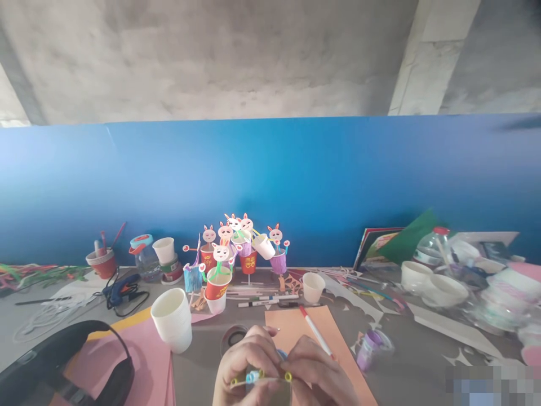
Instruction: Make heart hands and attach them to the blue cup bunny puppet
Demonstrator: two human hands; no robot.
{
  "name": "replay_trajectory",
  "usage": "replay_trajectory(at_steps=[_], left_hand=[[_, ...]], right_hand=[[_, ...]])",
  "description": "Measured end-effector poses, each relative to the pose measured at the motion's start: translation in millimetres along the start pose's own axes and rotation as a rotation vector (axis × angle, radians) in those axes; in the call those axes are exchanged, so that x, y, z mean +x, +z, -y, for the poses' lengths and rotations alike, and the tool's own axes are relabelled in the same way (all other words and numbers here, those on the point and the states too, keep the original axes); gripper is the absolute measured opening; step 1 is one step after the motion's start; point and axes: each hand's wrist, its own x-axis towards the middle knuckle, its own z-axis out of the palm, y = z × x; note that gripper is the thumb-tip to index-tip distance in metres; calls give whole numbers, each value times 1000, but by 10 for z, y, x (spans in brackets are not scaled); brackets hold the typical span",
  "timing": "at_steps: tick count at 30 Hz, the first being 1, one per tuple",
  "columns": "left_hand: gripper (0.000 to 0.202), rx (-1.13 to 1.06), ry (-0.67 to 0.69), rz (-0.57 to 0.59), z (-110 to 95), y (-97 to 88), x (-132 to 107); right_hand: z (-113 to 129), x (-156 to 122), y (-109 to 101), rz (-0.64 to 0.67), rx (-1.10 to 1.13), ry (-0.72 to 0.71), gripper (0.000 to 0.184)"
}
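Note:
At the bottom middle, my left hand and my right hand are close together with their fingers pinched. Between them they hold a small craft piece with blue-and-white banding and yellow ring-like ends. Its full shape is hidden by my fingers. Under and beyond the hands lies a sheet of orange paper, with a red-and-white marker across it. A dark roll of tape sits just beyond my left hand.
Paper-cup figures with rabbit faces stand at the back. Left are stacked white cups, pink paper, a black headband-like object and a blue glue gun. Right are a purple jar, paper scraps and white bowls.

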Motion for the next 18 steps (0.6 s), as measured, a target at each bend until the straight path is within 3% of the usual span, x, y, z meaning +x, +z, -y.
replay_trajectory(at_steps=[3,8,15,18], left_hand=[[14,-42,-123,-127,56,58,-36],[30,-144,-570,-498,91,169,-64],[32,-313,-693,-543,17,195,59],[32,-361,-727,-557,52,193,56]], right_hand=[[-36,42,-29,44,6,46,17],[-64,102,-31,33,-5,152,16],[-75,50,81,-84,76,398,26],[-117,35,91,-96,73,440,29]])
